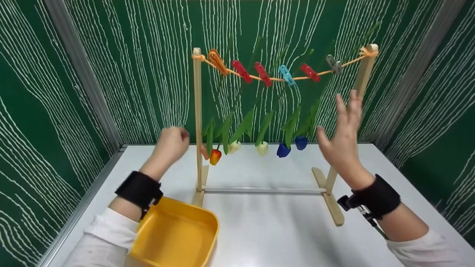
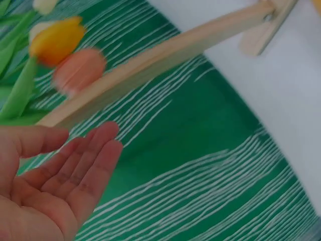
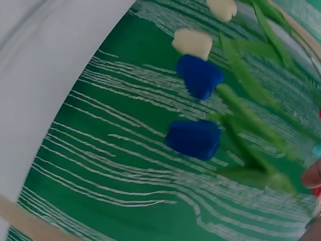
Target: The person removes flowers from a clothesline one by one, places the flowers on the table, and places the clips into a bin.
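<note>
Both hands raised at the wooden rack, holding nothing

Left hand, mid-left of frame, fingers relaxed and empty, sits just left of the orange tulip hanging beside the rack's left post. Right hand, fingers spread straight, is just right of the blue tulips. Yellow tray rests on the counter, lower left

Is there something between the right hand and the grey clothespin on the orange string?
Nothing visible. The right hand is raised, fingers spread, below the grey clothespin on the orange string. Only open air lies between them; the wooden post stands just to the side.
</note>
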Tool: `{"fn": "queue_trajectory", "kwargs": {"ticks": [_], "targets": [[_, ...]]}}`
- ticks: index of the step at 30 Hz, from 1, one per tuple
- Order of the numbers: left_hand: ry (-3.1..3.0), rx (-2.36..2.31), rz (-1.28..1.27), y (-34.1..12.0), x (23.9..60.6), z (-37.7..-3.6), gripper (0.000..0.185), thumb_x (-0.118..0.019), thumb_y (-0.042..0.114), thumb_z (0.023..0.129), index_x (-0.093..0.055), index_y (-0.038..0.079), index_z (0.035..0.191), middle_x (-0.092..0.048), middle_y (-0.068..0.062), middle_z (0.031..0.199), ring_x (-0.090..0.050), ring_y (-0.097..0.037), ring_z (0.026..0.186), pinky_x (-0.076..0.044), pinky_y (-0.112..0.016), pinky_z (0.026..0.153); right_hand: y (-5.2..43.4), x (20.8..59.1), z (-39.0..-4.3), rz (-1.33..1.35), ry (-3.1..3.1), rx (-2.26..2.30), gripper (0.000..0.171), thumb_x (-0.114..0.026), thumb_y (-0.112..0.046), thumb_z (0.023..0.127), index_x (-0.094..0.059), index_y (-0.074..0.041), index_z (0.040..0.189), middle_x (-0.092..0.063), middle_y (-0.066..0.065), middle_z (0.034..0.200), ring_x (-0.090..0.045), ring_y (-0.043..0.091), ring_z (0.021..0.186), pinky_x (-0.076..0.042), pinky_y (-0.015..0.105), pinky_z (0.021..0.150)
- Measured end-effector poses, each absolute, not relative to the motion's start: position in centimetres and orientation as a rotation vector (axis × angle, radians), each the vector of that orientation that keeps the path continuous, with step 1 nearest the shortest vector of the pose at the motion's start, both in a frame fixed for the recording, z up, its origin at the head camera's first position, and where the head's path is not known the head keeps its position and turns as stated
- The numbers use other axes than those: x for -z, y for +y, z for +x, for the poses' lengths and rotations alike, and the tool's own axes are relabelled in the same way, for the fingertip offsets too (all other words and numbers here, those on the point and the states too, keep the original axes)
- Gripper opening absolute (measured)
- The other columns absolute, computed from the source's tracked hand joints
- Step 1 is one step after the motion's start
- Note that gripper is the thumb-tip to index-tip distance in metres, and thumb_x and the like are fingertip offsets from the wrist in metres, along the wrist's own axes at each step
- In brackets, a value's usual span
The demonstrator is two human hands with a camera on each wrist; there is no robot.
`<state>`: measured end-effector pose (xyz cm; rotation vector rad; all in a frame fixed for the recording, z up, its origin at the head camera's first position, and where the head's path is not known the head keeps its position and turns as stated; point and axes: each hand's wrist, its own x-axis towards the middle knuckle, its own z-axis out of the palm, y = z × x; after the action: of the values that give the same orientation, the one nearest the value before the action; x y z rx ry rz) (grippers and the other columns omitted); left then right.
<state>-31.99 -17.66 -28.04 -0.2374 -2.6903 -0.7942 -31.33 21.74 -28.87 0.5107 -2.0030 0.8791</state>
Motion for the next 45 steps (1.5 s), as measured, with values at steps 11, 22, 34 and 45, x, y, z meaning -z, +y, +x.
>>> {"fn": "queue_trajectory", "kwargs": {"ticks": [11,22,34,45], "targets": [[-2.077,0.625,-0.376,-15.0,15.0,-31.7,0.024,-0.050,0.015,0.095,-0.062,0.004,0.113,-0.060,-0.010,0.114,-0.050,-0.021,0.111,-0.038,-0.028,0.097,12.3,24.9,-32.5,1.100,-2.135,-1.242,0.038,-0.052,-0.007,0.096,-0.051,-0.011,0.134,-0.063,0.004,0.123,-0.058,0.013,0.113,-0.047,0.025,0.093],[-2.656,0.251,-0.525,-12.4,10.0,-32.5,0.049,-0.027,0.043,0.102,-0.042,0.017,0.141,-0.041,0.002,0.146,-0.011,-0.017,0.144,0.015,-0.046,0.112,4.6,22.5,-33.5,0.882,-2.312,-1.838,0.050,-0.044,-0.018,0.101,-0.028,-0.008,0.148,-0.046,0.008,0.143,-0.050,0.019,0.126,-0.039,0.030,0.103],[-2.672,0.386,-0.541,-12.0,9.6,-32.7,0.037,-0.041,0.034,0.099,-0.056,0.011,0.125,-0.059,-0.006,0.118,-0.033,-0.020,0.130,0.013,-0.049,0.112,1.8,22.6,-33.9,0.728,-2.260,-1.712,0.032,-0.054,-0.014,0.096,-0.051,-0.006,0.127,-0.061,0.010,0.117,-0.062,0.018,0.102,-0.049,0.027,0.090],[-2.550,0.407,-0.535,-11.7,10.0,-32.8,0.033,-0.046,0.031,0.097,-0.063,0.008,0.114,-0.064,-0.006,0.109,-0.041,-0.019,0.123,0.007,-0.045,0.113,2.1,23.8,-32.5,0.816,-2.221,-1.858,0.013,-0.054,-0.011,0.094,-0.055,-0.003,0.105,-0.065,0.019,0.094,-0.070,0.023,0.079,-0.056,0.032,0.071]]}}
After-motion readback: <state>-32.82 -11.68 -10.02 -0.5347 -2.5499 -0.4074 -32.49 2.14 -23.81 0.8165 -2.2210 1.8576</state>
